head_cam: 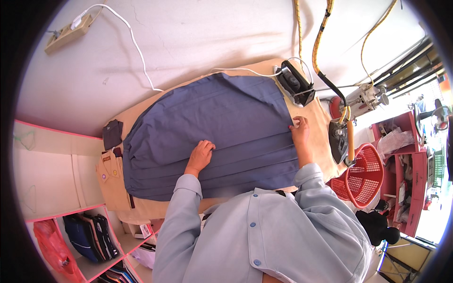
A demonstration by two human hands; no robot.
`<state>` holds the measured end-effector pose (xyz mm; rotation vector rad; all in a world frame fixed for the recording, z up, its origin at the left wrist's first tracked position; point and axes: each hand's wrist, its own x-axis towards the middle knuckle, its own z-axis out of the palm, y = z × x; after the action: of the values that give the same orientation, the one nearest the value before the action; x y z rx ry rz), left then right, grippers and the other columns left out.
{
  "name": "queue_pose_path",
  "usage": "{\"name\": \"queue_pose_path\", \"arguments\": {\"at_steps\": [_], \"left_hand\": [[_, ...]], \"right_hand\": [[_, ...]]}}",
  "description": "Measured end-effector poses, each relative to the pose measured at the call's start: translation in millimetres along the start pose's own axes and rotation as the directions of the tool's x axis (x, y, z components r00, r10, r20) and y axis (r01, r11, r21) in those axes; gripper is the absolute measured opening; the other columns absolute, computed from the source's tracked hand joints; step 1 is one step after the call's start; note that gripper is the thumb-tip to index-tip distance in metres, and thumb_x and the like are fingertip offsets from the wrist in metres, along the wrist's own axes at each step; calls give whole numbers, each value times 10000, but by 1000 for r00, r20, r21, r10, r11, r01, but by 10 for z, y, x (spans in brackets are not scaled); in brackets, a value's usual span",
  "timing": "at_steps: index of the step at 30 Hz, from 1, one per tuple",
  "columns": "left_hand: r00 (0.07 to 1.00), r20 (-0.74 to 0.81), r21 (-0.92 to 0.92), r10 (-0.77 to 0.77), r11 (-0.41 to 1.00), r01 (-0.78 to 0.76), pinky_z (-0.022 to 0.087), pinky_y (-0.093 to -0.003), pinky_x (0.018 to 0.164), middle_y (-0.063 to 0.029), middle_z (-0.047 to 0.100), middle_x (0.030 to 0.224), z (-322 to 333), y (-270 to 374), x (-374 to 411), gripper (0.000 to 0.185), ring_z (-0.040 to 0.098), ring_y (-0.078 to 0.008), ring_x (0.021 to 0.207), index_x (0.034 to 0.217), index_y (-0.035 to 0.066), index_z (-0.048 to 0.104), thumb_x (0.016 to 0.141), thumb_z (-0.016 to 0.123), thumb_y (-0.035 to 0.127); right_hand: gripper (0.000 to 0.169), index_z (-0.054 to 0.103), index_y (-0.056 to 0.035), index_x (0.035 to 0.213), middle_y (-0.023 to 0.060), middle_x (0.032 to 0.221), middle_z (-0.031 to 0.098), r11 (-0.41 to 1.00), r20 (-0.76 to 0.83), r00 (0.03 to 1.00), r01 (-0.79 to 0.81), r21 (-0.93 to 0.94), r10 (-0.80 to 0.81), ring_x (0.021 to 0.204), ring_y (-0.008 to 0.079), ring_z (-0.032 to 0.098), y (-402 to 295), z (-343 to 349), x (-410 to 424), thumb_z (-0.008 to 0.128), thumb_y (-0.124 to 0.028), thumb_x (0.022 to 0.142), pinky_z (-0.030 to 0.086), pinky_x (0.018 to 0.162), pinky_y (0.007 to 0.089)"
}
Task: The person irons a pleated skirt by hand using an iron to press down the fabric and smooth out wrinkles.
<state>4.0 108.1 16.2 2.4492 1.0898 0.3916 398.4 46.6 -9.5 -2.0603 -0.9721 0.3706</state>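
Observation:
A blue-grey pleated skirt (226,116) lies spread over the tan cloth of an ironing table (320,141), its gathered waist to the left and its hem to the right. My left hand (200,155) rests mid-skirt, fingers bent and pinching a pleat's fold line. At the hem, my right hand (300,132) has its thumb and fingers closed on the edge of the same fold. The pleats nearest me run lengthwise between waist and hem. Part of the skirt's near edge is hidden behind my shirt front.
A black electric iron (295,83) stands at the table's far right; a steam iron (339,139) with hoses sits at the right edge. A red plastic basket (364,177) is below it. Folded tan shirts (113,180) and a dark folded garment (112,134) lie left, near shelves (106,208).

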Motion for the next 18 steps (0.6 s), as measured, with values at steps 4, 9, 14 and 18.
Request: {"name": "queue_pose_path", "arguments": {"at_steps": [4, 9, 14, 18], "left_hand": [[996, -16, 31, 91, 995, -90, 353, -421, 1005, -86, 473, 1283, 114, 240, 64, 422, 414, -287, 1226, 1205, 94, 532, 806, 632, 191], [983, 159, 163, 91, 980, -117, 127, -543, 1105, -89, 262, 1500, 537, 430, 96, 642, 178, -275, 1405, 1409, 96, 345, 867, 562, 364], [986, 146, 171, 86, 979, -110, 97, -549, 1111, -73, 242, 1510, 580, 474, 109, 643, 174, -257, 1407, 1413, 98, 340, 886, 524, 417], [984, 166, 174, 68, 980, -98, 90, -545, 1114, -71, 248, 1509, 595, 474, 104, 642, 168, -249, 1410, 1416, 101, 332, 893, 508, 428]], "right_hand": [[369, 571, -52, 978, 132, 1187, 520, 916, -20, 916, 401, -9, -401, 1149, 325, 482, -346, 181, -195, 585, 114, 648, 402, 963, 407], [483, 471, -116, 1277, 90, 1401, 372, 708, 411, 712, 679, -195, -570, 1350, 302, 276, -552, 578, -685, 594, -278, 839, 249, 1081, 494], [709, 333, -133, 1420, 49, 1497, 267, 679, 433, 814, 570, -463, -388, 1388, 264, 214, -234, 429, -636, 465, -556, 866, 156, 1112, 512], [756, 297, -90, 1431, 44, 1498, 265, 670, 339, 885, 465, -579, -320, 1389, 257, 212, -19, 265, -512, 433, -579, 871, 143, 1113, 536]]}}
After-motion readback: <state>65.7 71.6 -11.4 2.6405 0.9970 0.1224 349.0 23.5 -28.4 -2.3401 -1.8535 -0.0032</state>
